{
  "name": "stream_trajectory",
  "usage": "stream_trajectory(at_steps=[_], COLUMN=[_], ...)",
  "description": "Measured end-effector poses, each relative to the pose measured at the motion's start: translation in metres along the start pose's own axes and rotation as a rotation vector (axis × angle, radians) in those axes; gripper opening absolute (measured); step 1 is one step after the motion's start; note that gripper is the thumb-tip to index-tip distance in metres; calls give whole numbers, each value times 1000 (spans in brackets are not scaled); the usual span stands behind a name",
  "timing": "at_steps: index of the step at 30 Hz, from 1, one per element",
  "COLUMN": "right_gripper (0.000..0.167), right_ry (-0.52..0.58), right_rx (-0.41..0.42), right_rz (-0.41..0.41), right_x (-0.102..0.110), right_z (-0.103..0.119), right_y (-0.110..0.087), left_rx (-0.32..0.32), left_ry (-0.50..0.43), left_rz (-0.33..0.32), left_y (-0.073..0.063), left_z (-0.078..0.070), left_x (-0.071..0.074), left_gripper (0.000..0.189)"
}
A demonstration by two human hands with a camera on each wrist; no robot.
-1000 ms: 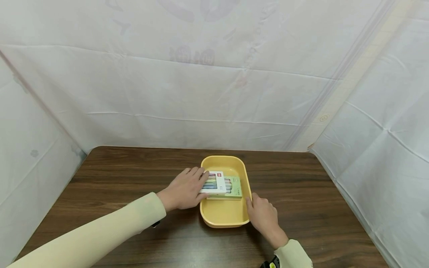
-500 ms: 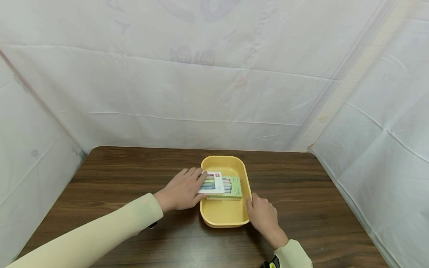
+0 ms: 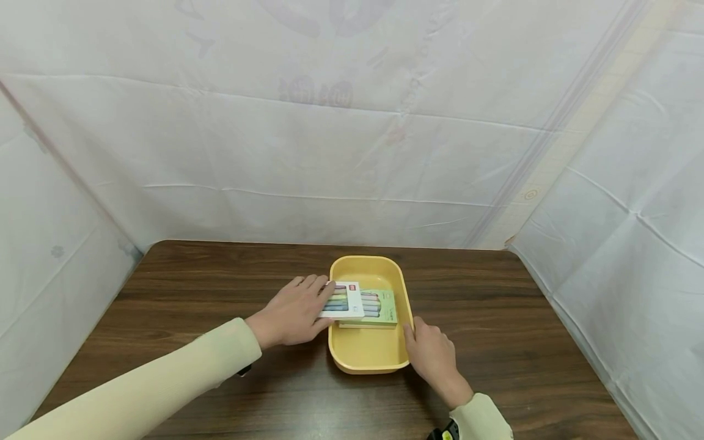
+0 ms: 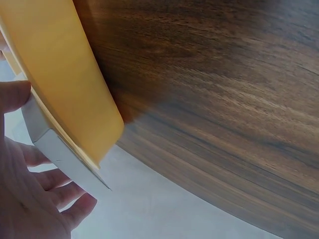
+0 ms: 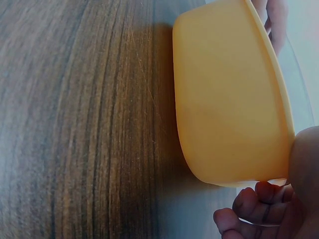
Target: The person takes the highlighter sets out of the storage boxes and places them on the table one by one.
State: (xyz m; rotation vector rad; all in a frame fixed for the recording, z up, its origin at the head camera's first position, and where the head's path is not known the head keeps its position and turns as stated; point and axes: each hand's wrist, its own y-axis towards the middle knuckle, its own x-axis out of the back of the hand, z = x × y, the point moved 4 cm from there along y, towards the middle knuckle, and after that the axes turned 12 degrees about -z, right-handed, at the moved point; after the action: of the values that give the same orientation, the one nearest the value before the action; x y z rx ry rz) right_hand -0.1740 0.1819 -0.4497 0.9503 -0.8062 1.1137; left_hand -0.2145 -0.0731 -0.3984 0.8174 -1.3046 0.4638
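Note:
My left hand [image 3: 291, 313] grips a white box of coloured pens [image 3: 355, 301] at its left end, thumb along the near side and fingers at the far side. The pen box lies across the left rim of a yellow plastic bin [image 3: 368, 353], overlapping a green box [image 3: 388, 310] with pens pictured on it, which lies inside. In the left wrist view, the white box [image 4: 65, 154] sticks out past the bin's wall [image 4: 75, 74]. With thumb over the edge, my right hand [image 3: 434, 354] holds the bin's right rim near its front corner.
The bin stands on a dark wood-grain table [image 3: 231, 275]. White sheeting [image 3: 275, 153] hangs behind the table and along both sides. A black watch [image 3: 447, 431] shows at the right sleeve cuff.
My left hand has drawn the white pen box slightly left, so more of the green box shows. The right hand and the bin have stayed put.

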Motion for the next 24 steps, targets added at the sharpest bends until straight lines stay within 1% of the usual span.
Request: stream_trajectory(at_steps=[4, 17, 24], right_gripper=[27, 27, 27], right_ry=[-2, 4, -1], right_rx=[-3, -5, -9], right_rz=[4, 8, 14], right_x=[1, 0, 1], right_z=[1, 1, 1], right_y=[0, 0, 0], left_rx=[0, 10, 24], left_ry=[11, 21, -2], left_rz=[-10, -1, -8], left_y=[-1, -7, -11], left_z=[3, 8, 13], left_x=[0, 0, 2], left_gripper=[69, 71, 69])
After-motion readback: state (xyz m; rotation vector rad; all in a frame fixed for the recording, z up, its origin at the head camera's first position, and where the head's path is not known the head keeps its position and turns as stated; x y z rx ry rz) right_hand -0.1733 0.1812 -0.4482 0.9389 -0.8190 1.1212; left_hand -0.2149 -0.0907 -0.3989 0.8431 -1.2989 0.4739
